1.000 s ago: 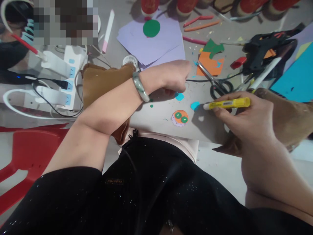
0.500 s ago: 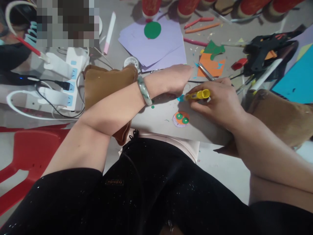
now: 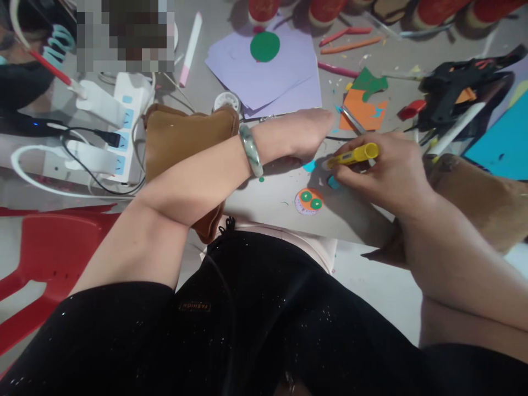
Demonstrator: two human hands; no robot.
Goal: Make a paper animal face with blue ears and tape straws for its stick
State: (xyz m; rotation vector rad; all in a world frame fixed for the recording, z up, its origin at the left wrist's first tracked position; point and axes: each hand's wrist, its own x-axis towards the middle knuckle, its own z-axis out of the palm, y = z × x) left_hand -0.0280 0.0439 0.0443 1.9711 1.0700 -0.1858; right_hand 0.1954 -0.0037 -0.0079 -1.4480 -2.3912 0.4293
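Note:
My right hand (image 3: 388, 170) is closed around a yellow glue stick (image 3: 352, 155), which tilts with its pale tip pointing left, just above the table. Close to that tip lies a small blue paper piece (image 3: 309, 165), beside my left hand (image 3: 305, 132). The left hand is bent down toward the tabletop, and its fingers are mostly hidden, so I cannot see what they hold. Under my right fingers another bit of blue (image 3: 333, 182) shows. Nearer to me rests a round orange and lilac paper face (image 3: 309, 201) with two green eyes.
Scissors (image 3: 353, 119) lie on orange paper (image 3: 363, 107) beyond my hands. A black glue gun (image 3: 449, 91) is at the right. Lilac sheets (image 3: 289, 77) carry a green circle (image 3: 264, 46). At left are a brown pouch (image 3: 185, 143) and a power strip (image 3: 134, 93).
The glue stick has drawn back to the right from the blue paper piece, showing more of it. My left hand stays beside it. The whole view has shifted slightly.

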